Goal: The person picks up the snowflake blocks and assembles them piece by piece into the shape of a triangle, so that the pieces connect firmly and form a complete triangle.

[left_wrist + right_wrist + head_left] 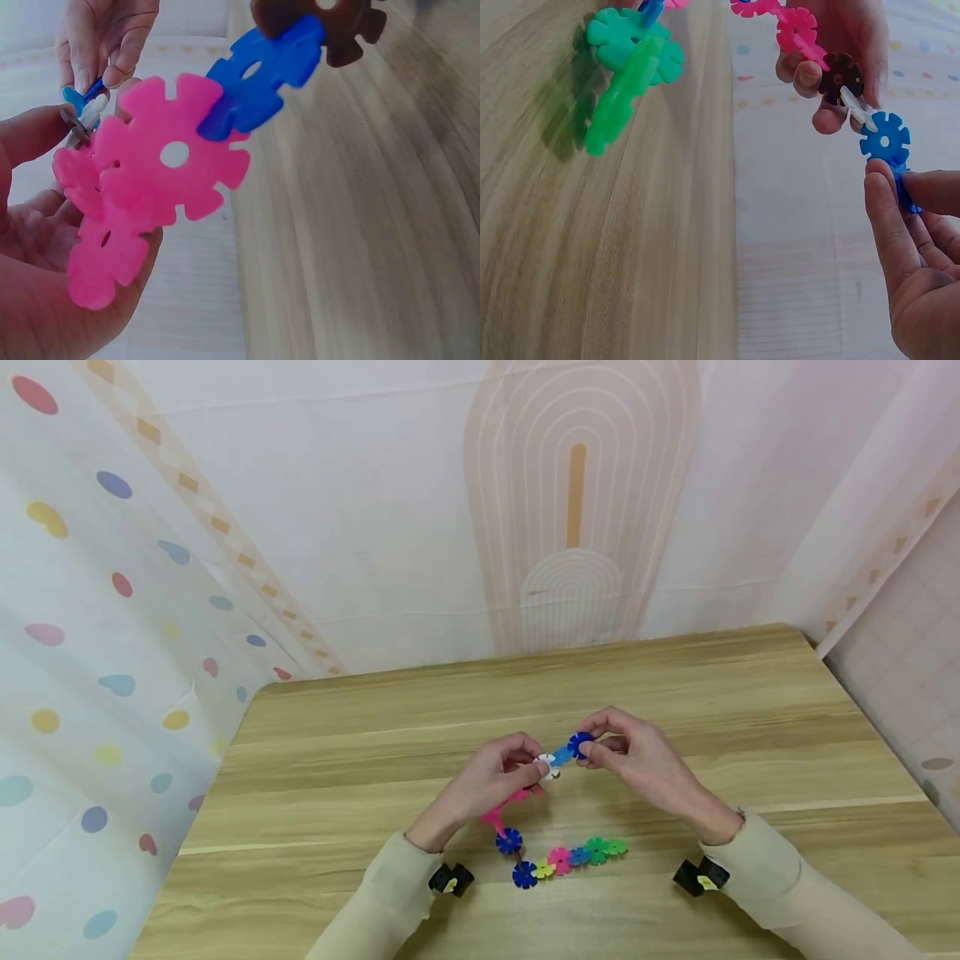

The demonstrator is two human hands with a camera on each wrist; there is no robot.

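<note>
Pinching: my left hand [498, 777] grips the chain's [558, 860] white disc [549, 766]; my right hand [637, 756], at its 2 o'clock, grips the dark blue disc [579, 744]. Chain trails toward 6 o'clock onto the table [750, 735].

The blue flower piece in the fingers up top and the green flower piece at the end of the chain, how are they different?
The blue flower piece is dark blue; the green flower piece is light green. The blue one is held up, pinched by the right hand; the green one lies on the table, with no hand on it. The blue one sits at the chain's upper end, the green one at its lower end. Both are notched plastic discs in the same chain.
</note>
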